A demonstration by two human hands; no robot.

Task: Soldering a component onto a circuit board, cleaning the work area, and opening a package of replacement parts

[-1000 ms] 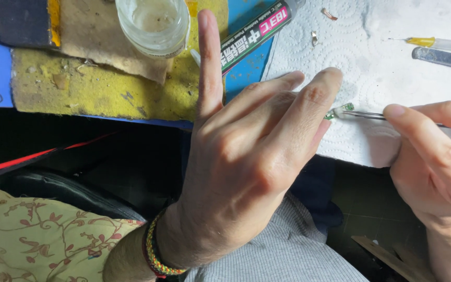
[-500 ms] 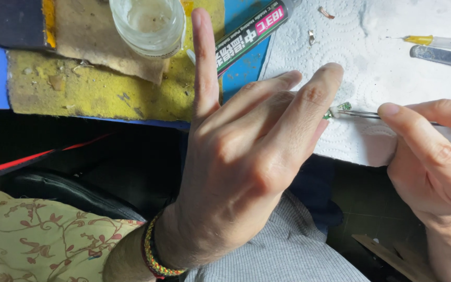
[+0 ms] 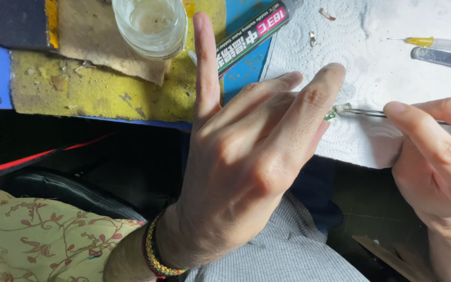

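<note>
Left hand (image 3: 246, 156) back up, fingers spread and raised over the near table edge; the fingertips meet a tiny green part (image 3: 331, 114), though the grip itself is hidden behind the fingers. Right hand (image 3: 434, 156) pinches thin tweezers (image 3: 371, 112), tips on that green part, over the white paper towel (image 3: 371, 57). Far left: glass jar (image 3: 151, 23) on a yellow sponge (image 3: 100, 89). A dark tube (image 3: 257, 31) lies just right of the jar. Far right: syringe (image 3: 439, 43) and a metal tool (image 3: 444, 58), well apart from the hands. Woven bracelet (image 3: 155, 253) on the left wrist.
</note>
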